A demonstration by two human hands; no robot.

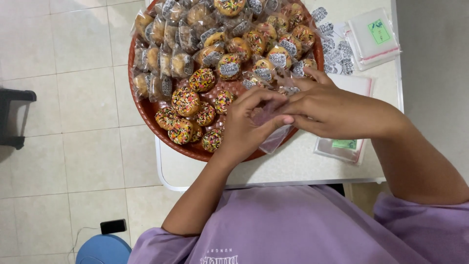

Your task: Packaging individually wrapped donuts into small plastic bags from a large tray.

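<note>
Clear plastic bag (274,139) between hands (288,115)

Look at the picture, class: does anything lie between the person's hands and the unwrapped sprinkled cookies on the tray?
Nothing visible does. The left hand and right hand hold a clear bag over the woven tray, and the unwrapped cookies lie open beside the left hand.

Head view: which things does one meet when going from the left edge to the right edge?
Black stand → blue round seat → unwrapped sprinkled cookies → left hand → right hand → stack of clear bags.
</note>
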